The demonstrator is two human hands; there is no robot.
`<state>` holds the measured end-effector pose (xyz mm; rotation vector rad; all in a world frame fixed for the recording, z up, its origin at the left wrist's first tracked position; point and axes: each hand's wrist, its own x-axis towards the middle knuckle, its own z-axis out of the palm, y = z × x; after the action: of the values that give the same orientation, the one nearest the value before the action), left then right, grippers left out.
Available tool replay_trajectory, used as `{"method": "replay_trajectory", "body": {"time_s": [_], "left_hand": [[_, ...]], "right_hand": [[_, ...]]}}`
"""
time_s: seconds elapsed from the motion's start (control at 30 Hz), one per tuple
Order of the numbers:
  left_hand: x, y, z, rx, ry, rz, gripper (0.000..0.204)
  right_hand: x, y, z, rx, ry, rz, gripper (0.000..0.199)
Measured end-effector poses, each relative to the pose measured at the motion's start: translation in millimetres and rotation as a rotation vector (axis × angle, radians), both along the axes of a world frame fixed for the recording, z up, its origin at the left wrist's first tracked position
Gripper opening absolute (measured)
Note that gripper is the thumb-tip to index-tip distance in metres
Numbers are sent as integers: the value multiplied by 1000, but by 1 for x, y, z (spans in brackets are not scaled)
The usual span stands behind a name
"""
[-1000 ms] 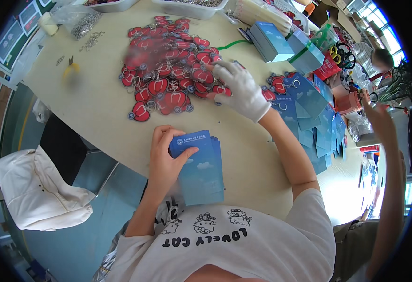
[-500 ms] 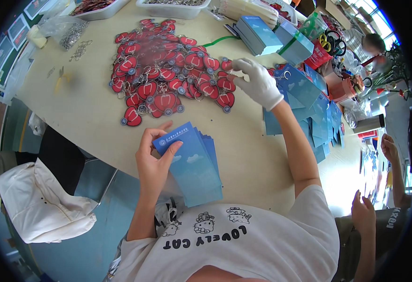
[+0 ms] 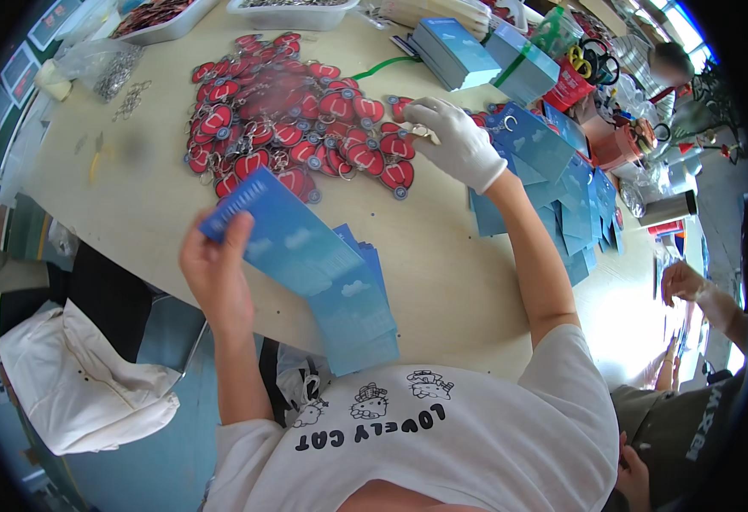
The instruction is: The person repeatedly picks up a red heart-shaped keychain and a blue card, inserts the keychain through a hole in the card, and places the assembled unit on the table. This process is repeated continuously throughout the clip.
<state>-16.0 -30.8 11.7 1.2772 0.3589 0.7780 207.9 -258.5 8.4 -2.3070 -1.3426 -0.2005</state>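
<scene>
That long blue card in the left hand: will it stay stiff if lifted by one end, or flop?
The blue card looks thin and flat, so probably light. Held by one end in the left hand, it stays fairly straight, suggesting stiff cardstock that may still bend a little. Its smooth face may slide easily off the stack of blue cards.

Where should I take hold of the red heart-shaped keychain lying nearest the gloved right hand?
Pinch the red heart-shaped keychain by its flat plastic body, coming from above on the side facing the person. It lies flat at the near edge of the pile of red keychains, so that edge looks free, while other keychains crowd its far side. The white-gloved right hand is already close by.
</scene>
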Motion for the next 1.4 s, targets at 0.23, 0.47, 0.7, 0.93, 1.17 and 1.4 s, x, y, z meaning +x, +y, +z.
{"method": "replay_trajectory", "body": {"time_s": [0.23,0.47,0.7,0.93,1.17,1.4], "left_hand": [[49,17,-2,229,-34,89,14],[78,21,-11,366,126,-106,23],[85,-15,2,189,-40,-365,15],[80,-25,0,-88,-131,-501,25],[79,-30,7,-236,-179,-520,24],[76,-42,4,-242,-230,-444,24]], "right_hand": [[-50,52,-14,23,-344,135,24],[-44,40,1,410,680,20,21],[-59,43,33,560,815,2,18],[-67,42,35,636,687,-57,12],[-79,55,35,998,866,5,19],[-84,55,35,758,977,-35,29]]}}
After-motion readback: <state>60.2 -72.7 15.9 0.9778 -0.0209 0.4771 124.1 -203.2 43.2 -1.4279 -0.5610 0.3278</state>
